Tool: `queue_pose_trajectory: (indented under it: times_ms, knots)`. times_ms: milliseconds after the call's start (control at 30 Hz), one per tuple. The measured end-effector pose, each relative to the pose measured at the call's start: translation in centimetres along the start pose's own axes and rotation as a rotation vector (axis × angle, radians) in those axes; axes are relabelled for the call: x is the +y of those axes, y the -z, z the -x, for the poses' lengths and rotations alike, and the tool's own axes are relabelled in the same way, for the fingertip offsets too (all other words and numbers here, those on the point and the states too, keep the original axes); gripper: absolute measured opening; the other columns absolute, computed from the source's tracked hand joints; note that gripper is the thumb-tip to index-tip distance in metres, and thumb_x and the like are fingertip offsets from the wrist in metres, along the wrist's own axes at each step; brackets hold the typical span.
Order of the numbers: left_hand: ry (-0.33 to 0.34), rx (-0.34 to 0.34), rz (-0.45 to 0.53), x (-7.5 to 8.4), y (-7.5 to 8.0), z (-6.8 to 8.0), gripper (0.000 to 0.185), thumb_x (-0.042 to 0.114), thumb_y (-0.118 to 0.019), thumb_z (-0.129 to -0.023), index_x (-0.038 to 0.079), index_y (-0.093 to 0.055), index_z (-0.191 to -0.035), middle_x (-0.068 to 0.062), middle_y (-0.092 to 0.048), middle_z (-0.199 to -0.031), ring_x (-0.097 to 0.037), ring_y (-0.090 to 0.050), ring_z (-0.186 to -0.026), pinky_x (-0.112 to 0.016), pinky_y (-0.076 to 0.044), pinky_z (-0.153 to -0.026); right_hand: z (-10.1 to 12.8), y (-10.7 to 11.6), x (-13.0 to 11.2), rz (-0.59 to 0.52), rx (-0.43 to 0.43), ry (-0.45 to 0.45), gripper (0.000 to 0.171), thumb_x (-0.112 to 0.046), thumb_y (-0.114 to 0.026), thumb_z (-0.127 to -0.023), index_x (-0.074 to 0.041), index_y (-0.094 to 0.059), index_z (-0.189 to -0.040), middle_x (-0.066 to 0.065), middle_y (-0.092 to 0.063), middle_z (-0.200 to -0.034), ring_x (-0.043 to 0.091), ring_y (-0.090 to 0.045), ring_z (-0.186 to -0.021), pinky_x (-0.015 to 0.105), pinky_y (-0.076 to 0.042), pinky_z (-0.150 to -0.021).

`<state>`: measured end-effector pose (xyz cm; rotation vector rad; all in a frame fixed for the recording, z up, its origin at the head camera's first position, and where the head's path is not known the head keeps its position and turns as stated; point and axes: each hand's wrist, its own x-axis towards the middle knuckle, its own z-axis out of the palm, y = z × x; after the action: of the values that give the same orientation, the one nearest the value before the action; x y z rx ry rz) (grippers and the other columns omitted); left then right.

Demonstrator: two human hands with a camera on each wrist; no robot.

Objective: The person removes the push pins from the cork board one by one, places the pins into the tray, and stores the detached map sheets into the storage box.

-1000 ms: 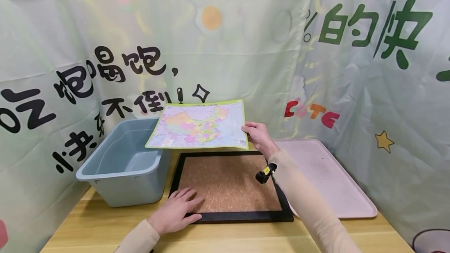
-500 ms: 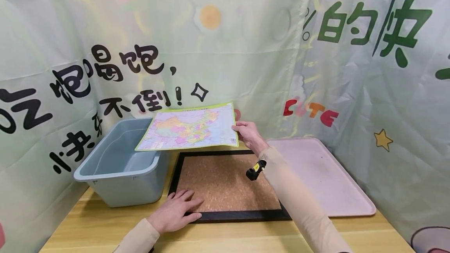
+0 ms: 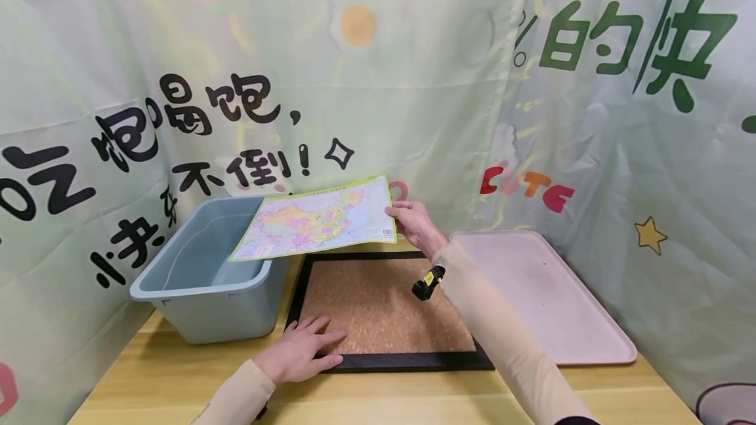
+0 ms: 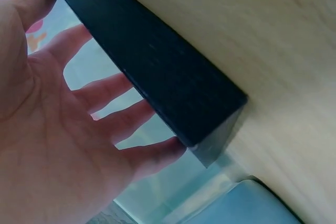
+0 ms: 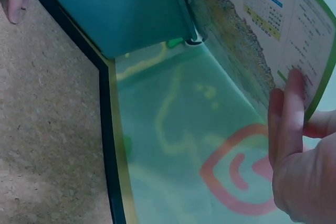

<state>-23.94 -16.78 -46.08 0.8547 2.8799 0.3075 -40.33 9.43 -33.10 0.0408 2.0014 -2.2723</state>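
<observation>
map [image 3: 317, 220]: pinched by right hand [image 3: 413, 223] over bin [image 3: 201, 300]; left hand [image 3: 301, 351] flat on corkboard [image 3: 384, 307]; next, lowering in.

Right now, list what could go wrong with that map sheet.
The right hand pinches the map by one edge only, so the sheet may sag or slip. Its far corner hangs over the grey bin and could catch the rim. The left hand merely rests on the cork board, which might shift.
</observation>
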Motion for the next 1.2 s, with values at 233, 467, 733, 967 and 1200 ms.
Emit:
queue_pose_trajectory:
  times_ms: [233,467,733,967,1200]
  knots:
    - [-0.005,-0.005,0.003,0.1,-0.1,0.3,0.057,0.062,-0.046,-0.096,0.031,-0.053,-0.143,-0.015,-0.043,-0.151,-0.041,-0.037,-0.139,-0.073,-0.031,-0.1,0.2,-1.6,-0.5,-0.015,-0.034,0.032,0.033,-0.016,-0.063,-0.097,-0.002,-0.065,-0.127,0.01,-0.071,-0.099,0.011,-0.064,-0.069,0.022,-0.05,-0.058]
    - [-0.004,-0.002,0.021,0.1,-0.1,0.4,0.056,0.061,-0.047,-0.096,0.031,-0.053,-0.142,-0.016,-0.044,-0.15,-0.042,-0.038,-0.139,-0.074,-0.031,-0.1,0.4,-2.8,-1.0,-0.051,-0.049,0.066,0.034,-0.016,-0.063,-0.097,-0.001,-0.063,-0.127,0.009,-0.069,-0.093,0.011,-0.065,-0.066,0.019,-0.049,-0.053]
    - [-0.008,0.01,0.012,0.1,-0.2,0.6,0.055,0.06,-0.049,-0.095,0.03,-0.055,-0.141,-0.016,-0.045,-0.149,-0.042,-0.039,-0.138,-0.074,-0.031,-0.1,0.4,-3.5,-1.1,-0.097,-0.159,0.009,0.035,-0.01,-0.055,-0.1,0.002,-0.057,-0.133,0.015,-0.068,-0.106,0.015,-0.069,-0.077,0.023,-0.056,-0.062]
    - [0.003,0.004,0.017,0.2,0.0,0.4,0.054,0.059,-0.05,-0.095,0.031,-0.055,-0.141,-0.015,-0.045,-0.149,-0.042,-0.04,-0.138,-0.073,-0.031,-0.101,0.7,-4.9,-1.7,-0.118,-0.225,0.013,0.035,-0.008,-0.056,-0.099,0.004,-0.057,-0.132,0.014,-0.069,-0.101,0.014,-0.068,-0.076,0.023,-0.057,-0.064]
    - [0.009,0.001,0.002,0.2,0.2,0.0,0.054,0.059,-0.05,-0.095,0.032,-0.055,-0.141,-0.015,-0.045,-0.15,-0.04,-0.039,-0.139,-0.073,-0.031,-0.101,0.8,-6.1,-2.2,-0.12,-0.231,0.031,0.033,-0.01,-0.061,-0.098,0.005,-0.06,-0.127,0.01,-0.069,-0.09,0.012,-0.066,-0.069,0.022,-0.057,-0.061]
